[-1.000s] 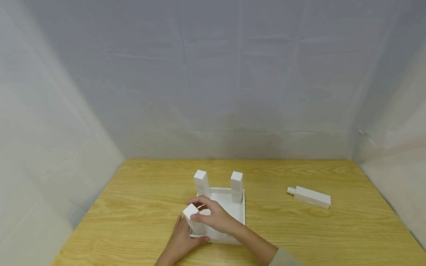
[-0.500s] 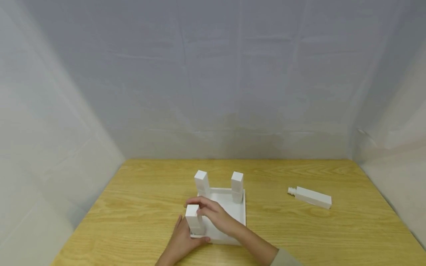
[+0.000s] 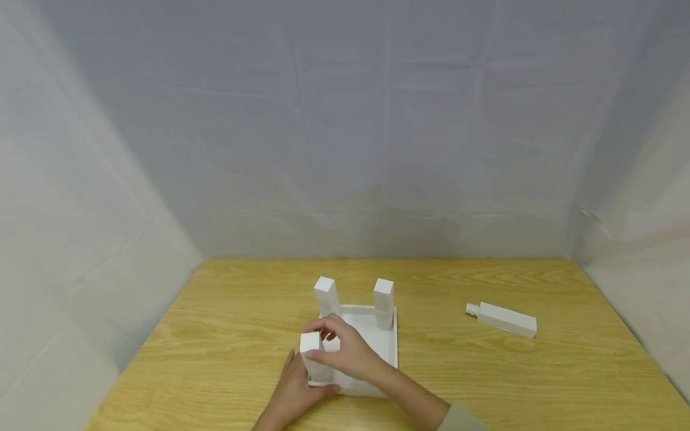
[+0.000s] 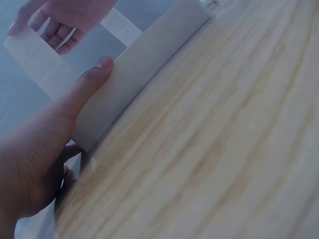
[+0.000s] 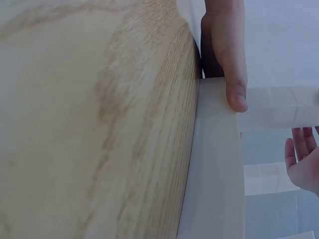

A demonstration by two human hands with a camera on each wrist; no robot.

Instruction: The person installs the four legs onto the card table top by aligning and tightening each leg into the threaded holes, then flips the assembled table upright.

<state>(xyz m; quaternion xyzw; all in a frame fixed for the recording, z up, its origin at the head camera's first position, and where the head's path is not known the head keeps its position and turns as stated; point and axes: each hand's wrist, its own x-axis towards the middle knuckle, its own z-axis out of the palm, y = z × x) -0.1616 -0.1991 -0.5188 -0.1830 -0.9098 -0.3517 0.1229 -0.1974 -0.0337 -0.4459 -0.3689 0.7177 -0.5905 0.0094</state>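
Observation:
A white square base [image 3: 366, 390] with a raised rim lies on the table, like a small upturned table. White square legs stand upright at its near-left corner [image 3: 319, 372], far-left corner [image 3: 326, 297] and far-right corner [image 3: 384, 304]. My right hand [image 3: 349, 354] pinches the near-left leg by its upper part, thumb on the near side, other fingers curved behind. Around the base's near-left corner, my left hand [image 3: 293, 386] grips, its thumb [image 4: 97, 74] pressed on the front wall in the left wrist view. Its other fingers are partly hidden on the left side.
A loose white leg [image 3: 507, 319] with a threaded end lies to the right on the wooden table [image 3: 215, 335]. Pale sheeting [image 3: 345, 149] hangs behind the table and along both sides.
The near-left leg has turned and straightened from a tilt to upright. My right hand's fingers have slid round it and re-gripped its top. My left hand has stayed in place.

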